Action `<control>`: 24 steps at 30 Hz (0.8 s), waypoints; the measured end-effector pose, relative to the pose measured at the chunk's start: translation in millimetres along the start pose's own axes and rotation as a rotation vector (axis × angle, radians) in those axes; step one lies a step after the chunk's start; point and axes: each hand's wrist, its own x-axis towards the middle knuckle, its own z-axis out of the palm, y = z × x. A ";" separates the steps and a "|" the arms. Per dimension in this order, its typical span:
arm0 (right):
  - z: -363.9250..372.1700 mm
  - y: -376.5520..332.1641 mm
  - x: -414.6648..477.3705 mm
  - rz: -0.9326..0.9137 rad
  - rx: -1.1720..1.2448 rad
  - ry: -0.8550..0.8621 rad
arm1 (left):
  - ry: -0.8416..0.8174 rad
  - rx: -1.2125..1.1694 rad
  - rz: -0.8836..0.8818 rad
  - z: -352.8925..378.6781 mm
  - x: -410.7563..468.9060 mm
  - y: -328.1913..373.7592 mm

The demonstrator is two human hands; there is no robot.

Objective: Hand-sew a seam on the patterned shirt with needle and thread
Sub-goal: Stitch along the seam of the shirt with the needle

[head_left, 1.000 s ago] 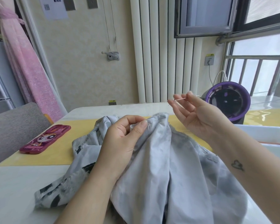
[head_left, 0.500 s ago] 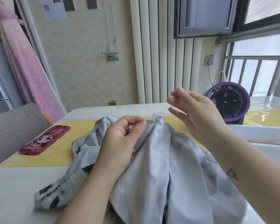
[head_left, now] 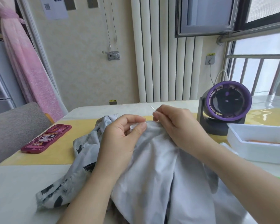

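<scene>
The grey shirt (head_left: 153, 172) with black marks lies bunched on the table, inside out, and hangs toward me. My left hand (head_left: 121, 139) pinches a raised fold of its edge between thumb and forefinger. My right hand (head_left: 176, 125) sits just right of that fold and pinches the needle (head_left: 152, 108), whose tip points up and to the left above the fingers. The thread is too thin to make out.
A pink phone in a cartoon case (head_left: 47, 139) lies on the yellow mat (head_left: 61, 151) at left. A purple round fan (head_left: 225, 104) stands at right behind a white tray (head_left: 255, 143). A grey chair back (head_left: 14, 125) is at far left.
My right hand came down from its raised position and moved left to the fold, bringing the needle close to the cloth. My left hand kept its pinch on the fold.
</scene>
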 end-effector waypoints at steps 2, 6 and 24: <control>0.3 3.9 0.6 -0.017 -0.051 -0.022 | 0.017 0.046 0.014 1.3 -0.2 -0.1; -3.4 5.3 0.8 -0.007 -0.100 -0.041 | 0.007 0.027 0.007 -0.2 0.3 -1.2; -30.9 -3.2 11.5 -0.164 -0.410 -0.108 | -0.070 -0.056 0.031 0.1 -1.9 5.1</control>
